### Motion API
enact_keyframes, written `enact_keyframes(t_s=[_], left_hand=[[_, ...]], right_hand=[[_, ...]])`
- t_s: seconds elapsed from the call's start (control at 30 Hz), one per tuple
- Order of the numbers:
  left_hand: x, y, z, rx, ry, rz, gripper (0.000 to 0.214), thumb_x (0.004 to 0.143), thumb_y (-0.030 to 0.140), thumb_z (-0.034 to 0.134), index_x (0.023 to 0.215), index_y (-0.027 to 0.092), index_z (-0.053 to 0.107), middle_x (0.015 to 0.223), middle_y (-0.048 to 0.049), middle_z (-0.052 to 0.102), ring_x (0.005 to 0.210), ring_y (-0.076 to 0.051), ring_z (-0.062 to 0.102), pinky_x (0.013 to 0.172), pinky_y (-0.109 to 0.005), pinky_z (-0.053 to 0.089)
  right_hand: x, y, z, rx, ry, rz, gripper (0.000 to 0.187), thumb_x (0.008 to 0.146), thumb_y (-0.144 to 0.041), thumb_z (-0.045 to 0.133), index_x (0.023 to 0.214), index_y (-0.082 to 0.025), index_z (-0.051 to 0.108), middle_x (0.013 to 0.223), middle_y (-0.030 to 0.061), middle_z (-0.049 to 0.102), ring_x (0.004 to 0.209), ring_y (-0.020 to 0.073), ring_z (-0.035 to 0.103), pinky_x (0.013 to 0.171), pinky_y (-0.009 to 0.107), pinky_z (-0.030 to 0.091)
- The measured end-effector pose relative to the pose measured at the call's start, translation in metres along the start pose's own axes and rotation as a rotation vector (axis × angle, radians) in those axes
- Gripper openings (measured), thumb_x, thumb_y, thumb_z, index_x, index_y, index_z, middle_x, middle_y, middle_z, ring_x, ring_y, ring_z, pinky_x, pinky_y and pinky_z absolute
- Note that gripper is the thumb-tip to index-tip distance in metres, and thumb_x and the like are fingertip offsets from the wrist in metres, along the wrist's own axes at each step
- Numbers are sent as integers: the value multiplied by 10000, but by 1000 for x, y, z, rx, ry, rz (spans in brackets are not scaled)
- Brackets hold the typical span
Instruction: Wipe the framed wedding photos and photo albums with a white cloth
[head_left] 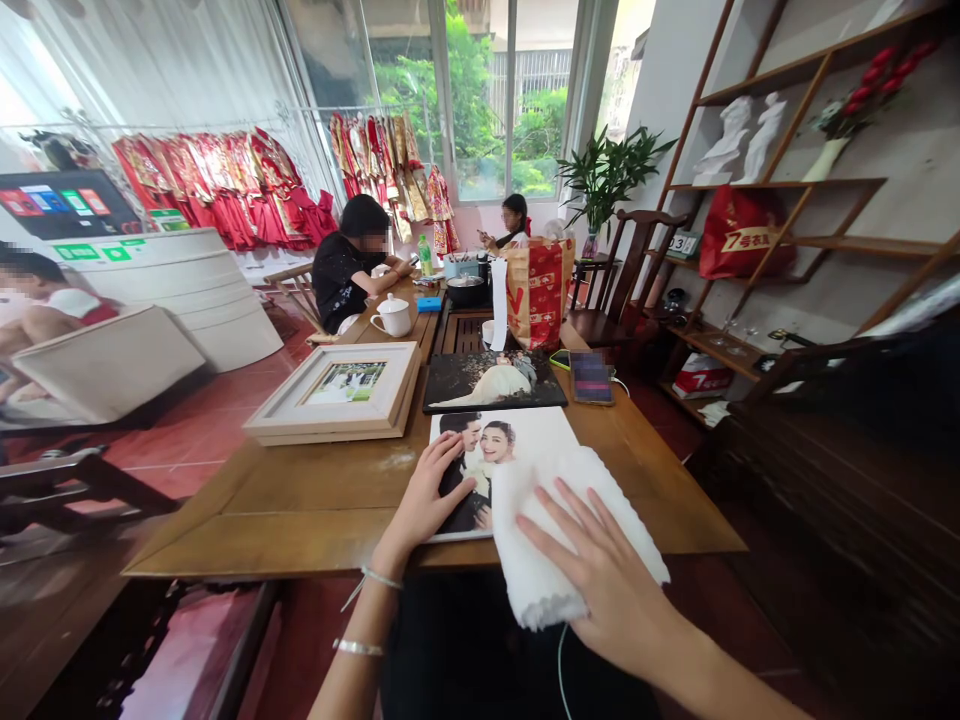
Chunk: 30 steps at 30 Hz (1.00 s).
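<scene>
Cloth (529,570), white and wavy-edged, is lying beneath our right hand (611,590), covering the right part of a photo panel (484,460) and reaching past the near edge of the wooden surface (300,500). We are holding the right fingers spread and flat on the fabric. We are resting our left hand (435,490) on the left side of the panel, its fingers lying fairly close together and its thumb standing apart across the printed couple. Just beyond the panel, a dark picture (495,385) is lying flat, and to its left two pale frames (334,390) are resting one on the other. We are seeing a phone (591,378) resting just right of the dark picture, a red-and-tan paper bag (536,300) standing behind, and a lidded white cup (391,316) standing past the frames, near a seated person in black (345,265)
</scene>
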<state>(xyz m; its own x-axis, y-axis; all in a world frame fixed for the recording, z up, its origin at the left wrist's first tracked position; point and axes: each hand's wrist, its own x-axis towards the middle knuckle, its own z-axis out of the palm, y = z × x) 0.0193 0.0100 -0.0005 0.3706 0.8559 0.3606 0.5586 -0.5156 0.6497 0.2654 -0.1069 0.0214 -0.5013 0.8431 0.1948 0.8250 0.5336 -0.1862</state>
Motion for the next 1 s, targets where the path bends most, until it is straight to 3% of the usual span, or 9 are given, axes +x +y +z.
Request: enact_keyframes(t_s=[0.1,0.3,0.4,0.53,0.7,0.8,0.9,1.0], left_hand=[[0,1,-1,15,-17,-1,502,855,375,577,1326,222,495,1425,-107,452,1377,-262,313,1141,-495,241],[-1,1,-1,6,-13,16,488,857,368,580,1322,242,500,1424,-97,456,1376,-263,317,1133,-502,254],[0,0,0,-5,-7,18,484,854,368,584,1317,249,505,1423,-96,457,1372,-263,326,1130,-501,262],[1,-2,2,-23,7,18,465,858,354,576,1305,242,514,1411,-101,469,1365,-259,338,1133,-501,256],[2,-4,5,-45,14,3,400,916,308,460,1303,222,514,1408,-95,471,1374,-231,318,1148,-484,232],[2,-5,4,-53,15,4,395,923,271,427,1305,213,513,1409,-94,471,1374,-225,317,1152,-480,226],[1,-5,3,-63,15,7,399,914,257,433,1303,224,517,1409,-87,471,1374,-229,318,1154,-484,219],[0,-7,2,-88,21,7,395,911,263,437,1294,234,528,1411,-79,470,1373,-228,322,1159,-478,209]], right_hand=[[24,12,-2,18,-11,36,801,668,-163,598,1421,-314,369,1520,65,293,1411,323,146,1113,557,129],[115,48,-8,41,-49,147,679,725,-208,584,1386,-278,440,1497,95,338,1393,321,211,1101,538,148],[140,56,-7,34,-35,173,622,767,-217,552,1380,-249,451,1493,102,344,1393,320,206,1100,542,135],[123,45,-2,30,-36,152,672,722,-194,578,1380,-247,451,1504,105,321,1405,327,159,1109,549,99],[44,-1,0,58,-29,24,836,624,-131,589,1420,-274,377,1539,92,239,1419,330,73,1119,560,57],[13,-21,-4,69,-63,3,886,585,-109,575,1428,-278,360,1544,89,218,1421,332,54,1121,565,57],[18,-15,-6,67,-63,27,851,600,-113,561,1412,-298,387,1527,68,273,1420,309,99,1126,543,96],[51,8,-5,27,-10,127,803,627,-122,567,1397,-291,418,1506,71,324,1411,303,155,1126,522,119]])
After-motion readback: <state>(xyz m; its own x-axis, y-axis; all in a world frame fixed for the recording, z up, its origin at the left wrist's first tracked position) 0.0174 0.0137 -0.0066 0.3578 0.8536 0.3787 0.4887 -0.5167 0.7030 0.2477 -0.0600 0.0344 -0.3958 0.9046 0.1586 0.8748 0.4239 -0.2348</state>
